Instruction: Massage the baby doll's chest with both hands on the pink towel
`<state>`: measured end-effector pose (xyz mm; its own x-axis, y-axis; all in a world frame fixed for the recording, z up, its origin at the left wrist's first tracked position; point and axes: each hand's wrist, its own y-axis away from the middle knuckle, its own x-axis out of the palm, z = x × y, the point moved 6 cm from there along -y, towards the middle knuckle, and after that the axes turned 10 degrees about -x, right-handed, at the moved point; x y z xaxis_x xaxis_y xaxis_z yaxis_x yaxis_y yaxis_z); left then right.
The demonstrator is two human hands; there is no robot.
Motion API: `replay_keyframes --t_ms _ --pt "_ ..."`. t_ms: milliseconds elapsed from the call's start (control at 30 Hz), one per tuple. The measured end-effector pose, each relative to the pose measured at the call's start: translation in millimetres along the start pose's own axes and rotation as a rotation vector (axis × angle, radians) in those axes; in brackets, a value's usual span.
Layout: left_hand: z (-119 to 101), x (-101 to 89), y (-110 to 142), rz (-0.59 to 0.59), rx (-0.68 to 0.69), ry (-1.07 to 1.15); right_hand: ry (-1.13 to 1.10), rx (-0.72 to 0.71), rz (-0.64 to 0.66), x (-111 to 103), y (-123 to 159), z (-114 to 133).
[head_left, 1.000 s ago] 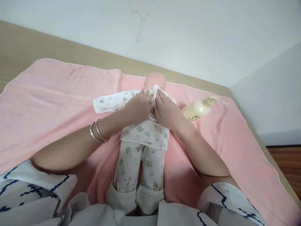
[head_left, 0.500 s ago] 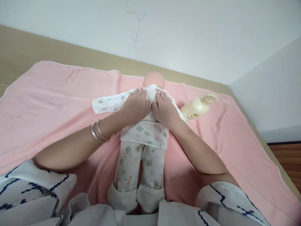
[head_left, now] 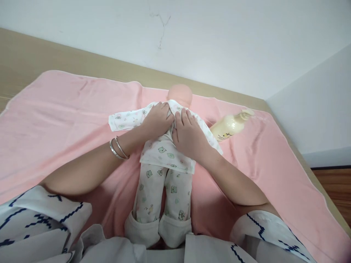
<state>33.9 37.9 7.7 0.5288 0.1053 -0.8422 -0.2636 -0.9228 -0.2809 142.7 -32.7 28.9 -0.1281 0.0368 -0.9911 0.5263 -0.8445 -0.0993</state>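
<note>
A bald baby doll [head_left: 179, 94] lies on the pink blanket, its head away from me. It wears a white printed shirt [head_left: 167, 153] and matching trousers [head_left: 148, 193]; one sleeve stretches out to the left. My left hand [head_left: 158, 118] is closed on the shirt's upper part near the neck, thumb and fingers gathering the cloth. Beside it, my right hand [head_left: 190, 135] rests on the shirt with its fingers stretched and lying flat. Both hands cover much of the doll's upper body, and the cloth between thumb and fingers is partly hidden.
A pale yellow pump bottle [head_left: 229, 126] lies on its side to the right of the doll. The pink blanket [head_left: 68, 98] covers most of the wooden surface [head_left: 82, 56], which meets a white wall [head_left: 219, 44] at the back.
My right hand has slid slightly down and left over the shirt, its fingers straighter. The shirt's neckline has shifted left, while the left hand stays almost in place.
</note>
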Motion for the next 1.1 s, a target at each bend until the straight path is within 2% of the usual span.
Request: replay_keyframes --t_ms 133,267,400,500,700,833,967,1100 --pt "4 3.1 1 -0.018 -0.091 -0.027 -0.087 0.012 -0.004 -1 -2 -4" --pt "0 2.7 4 -0.069 -0.091 -0.008 -0.198 0.056 -0.004 3 -15 -23" --pt "0 4.4 5 -0.062 -0.11 -0.021 -0.186 0.14 -0.071 8 -25 -40" --pt "0 5.7 5 -0.044 -0.119 -0.019 -0.184 0.13 -0.107 13 -27 -43" --pt "0 5.4 5 -0.047 -0.076 -0.047 -0.165 0.118 -0.122 14 -25 -42" --pt "-3 5.7 6 0.032 -0.022 -0.126 -0.145 0.118 -0.101 13 -25 -41" --pt "-12 3.5 12 0.055 0.03 -0.198 -0.145 0.097 -0.062 11 -26 -42" --pt "-24 -3.6 20 0.043 0.077 -0.137 -0.15 0.056 -0.037 9 -28 -46"
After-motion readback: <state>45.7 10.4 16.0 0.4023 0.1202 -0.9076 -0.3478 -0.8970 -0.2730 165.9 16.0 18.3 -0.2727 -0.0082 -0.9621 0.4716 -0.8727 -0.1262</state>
